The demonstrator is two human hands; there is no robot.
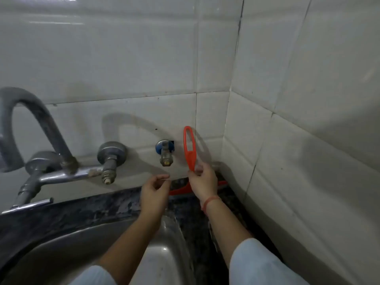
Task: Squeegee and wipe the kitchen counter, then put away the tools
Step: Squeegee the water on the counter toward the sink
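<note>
Right hand (202, 182) pinches the lower end of the orange squeegee (190, 149) handle, which stands upright against the tiled wall (123, 68) in the corner, its blade down on the dark counter (102, 206) behind the hands. Left hand (155, 192) hovers just beside it, fingers loosely curled with thumb and forefinger close together; whether they pinch something thin I cannot tell. Both forearms reach over the steel sink (82, 239), with the tap (51, 130) off to the left.
</note>
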